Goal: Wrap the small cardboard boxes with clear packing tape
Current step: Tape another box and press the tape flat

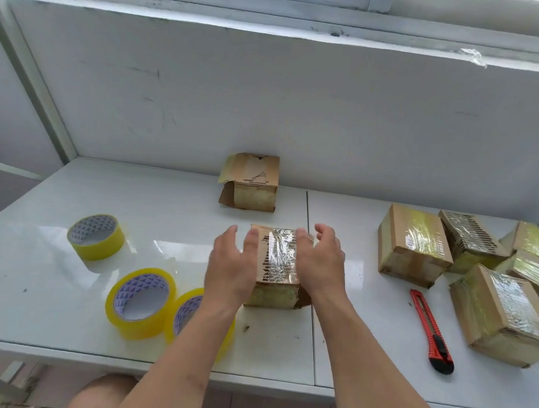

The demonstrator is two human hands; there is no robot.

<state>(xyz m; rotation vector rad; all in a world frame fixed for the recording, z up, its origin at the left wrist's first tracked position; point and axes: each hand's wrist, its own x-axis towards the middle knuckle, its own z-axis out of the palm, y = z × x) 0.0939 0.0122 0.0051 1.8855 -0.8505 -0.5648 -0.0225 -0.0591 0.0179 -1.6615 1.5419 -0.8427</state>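
Nearest us, at the front edge of the worktop (pixel 49 326), two tape rolls (pixel 140 303) stand side by side on the left, one partly hidden under our left forearm; we judge they sit there to be within easy reach. On the right lies a red knife (pixel 431 332), likely kept handy for cutting tape.

Just beyond, our hands flank the box (pixel 279 261) in the middle of the worktop. Our left hand (pixel 231 269) lies against its left side and our right hand (pixel 319 263) against its right, fingers (pixel 323 230) straight and relaxed, apart, not curled round anything. We cannot tell whether the palms press the cardboard or only hover beside it. We judge the hands bracket the box so as to steady or turn it.

This box already carries a crinkled, shiny clear strip along its top, with torn print showing beneath, and its near face looks yellowish with tape.

Further right, a pile (pixel 467 247) of boxes bearing glossy bands sits bunched together, presumably set aside as done. A third roll (pixel 96 236) stands further back on the left. Farthest, against the wall, one worn box (pixel 250 182) stands alone, a side flap hanging loose; we judge it still wants wrapping.
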